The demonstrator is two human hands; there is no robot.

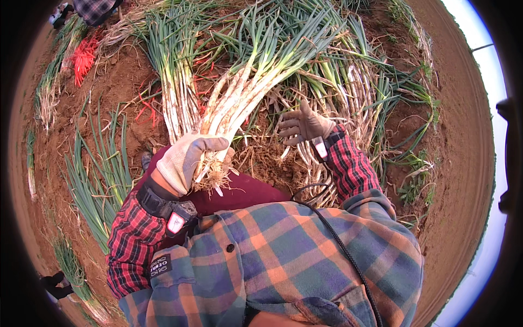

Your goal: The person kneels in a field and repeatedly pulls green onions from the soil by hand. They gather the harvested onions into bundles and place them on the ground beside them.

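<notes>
My left hand (192, 159), in a pale knit work glove with a grey palm, grips a bunch of long green onions (241, 98) near their roots. The bunch slants up to the right, its green leaves away from me. My right hand (304, 124), also gloved, is held with fingers apart and nothing in it, right of the held bunch and over loose onions. Another bunch of green onions (177, 98) lies just beyond my left hand. A large pile of green onions (355, 94) lies beyond and around my right hand, roots towards me.
Red plastic ties (83, 57) lie on the soil at the upper left, with a few strands (149, 110) nearer. More onions (96, 171) lie at my left. Parts of other people (96, 8) show at the left rim. A black cable (339, 241) crosses my shirt.
</notes>
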